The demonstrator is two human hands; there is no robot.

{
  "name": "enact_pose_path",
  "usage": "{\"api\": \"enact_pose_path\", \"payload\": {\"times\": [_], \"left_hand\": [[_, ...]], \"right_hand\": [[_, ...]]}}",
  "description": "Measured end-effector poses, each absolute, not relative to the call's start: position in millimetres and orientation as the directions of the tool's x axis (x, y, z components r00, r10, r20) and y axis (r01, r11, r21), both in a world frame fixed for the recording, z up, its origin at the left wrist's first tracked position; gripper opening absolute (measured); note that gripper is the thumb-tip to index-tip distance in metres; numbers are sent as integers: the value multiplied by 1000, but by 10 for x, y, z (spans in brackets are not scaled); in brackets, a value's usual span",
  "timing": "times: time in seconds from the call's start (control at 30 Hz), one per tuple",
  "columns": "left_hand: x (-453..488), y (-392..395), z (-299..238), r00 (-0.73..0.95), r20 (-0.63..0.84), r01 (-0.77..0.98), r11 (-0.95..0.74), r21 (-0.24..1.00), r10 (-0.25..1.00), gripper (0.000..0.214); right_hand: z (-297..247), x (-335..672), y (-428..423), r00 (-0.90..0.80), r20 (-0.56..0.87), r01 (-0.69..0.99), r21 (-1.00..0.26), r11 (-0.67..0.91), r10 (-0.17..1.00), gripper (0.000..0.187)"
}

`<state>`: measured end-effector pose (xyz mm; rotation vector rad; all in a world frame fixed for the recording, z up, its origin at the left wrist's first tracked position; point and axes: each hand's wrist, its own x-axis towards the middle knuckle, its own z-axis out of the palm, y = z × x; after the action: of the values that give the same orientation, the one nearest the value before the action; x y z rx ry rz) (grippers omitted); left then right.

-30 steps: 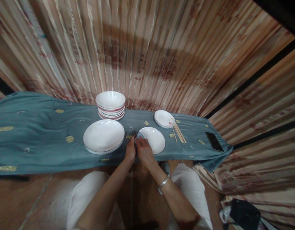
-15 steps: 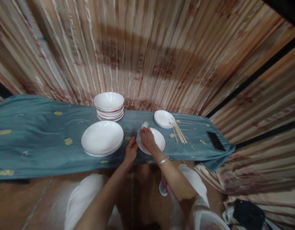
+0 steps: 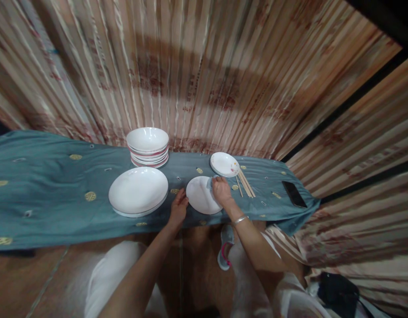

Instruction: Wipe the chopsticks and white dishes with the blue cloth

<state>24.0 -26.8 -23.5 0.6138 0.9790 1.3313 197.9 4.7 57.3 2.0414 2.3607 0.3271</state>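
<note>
A white plate [image 3: 200, 201] lies flat on the cloth-covered table in front of me. My left hand [image 3: 179, 205] is at its left rim, fingers bent and thumb against the edge, holding it. My right hand [image 3: 221, 191] is closed on a pale blue cloth [image 3: 209, 183], pressed onto the plate's right side. The hand covers part of that rim and most of the cloth. Left of my left hand sit large white plates [image 3: 137, 190], one on another. Beyond the right hand is a small stack of flower-patterned plates [image 3: 225, 163].
A stack of white bowls with red bands [image 3: 147, 145] stands at the table's back. Wooden chopsticks [image 3: 246, 183] and a black phone [image 3: 294, 194] lie to the right. A pleated curtain [image 3: 190, 79] hangs behind the narrow table with its green cloth [image 3: 58, 198].
My right hand has moved the cloth from the plate's left side across to its right side. My left hand stays at the left rim. The view has shifted slightly.
</note>
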Motion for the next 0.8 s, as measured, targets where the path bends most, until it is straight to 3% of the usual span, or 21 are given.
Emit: {"api": "enact_pose_path", "payload": {"times": [0.27, 0.5, 0.67, 0.8], "left_hand": [[253, -268, -211, -66, -252, -566, 172, 806, 966, 58], [241, -261, -188, -71, -267, -568, 181, 803, 961, 53], [217, -275, -192, -62, -215, -552, 146, 821, 975, 53], [217, -284, -172, -70, -193, -532, 127, 837, 979, 53]], "right_hand": [[477, 2197, -284, -89, 177, 984, 166, 59, 980, 26], [393, 2231, -742, -72, 261, 994, 98, 48, 963, 28], [368, 2245, -952, -32, 297, 999, -12, 37, 954, 33], [405, 2257, -1066, -17, 297, 979, -191, 77, 955, 34]]}}
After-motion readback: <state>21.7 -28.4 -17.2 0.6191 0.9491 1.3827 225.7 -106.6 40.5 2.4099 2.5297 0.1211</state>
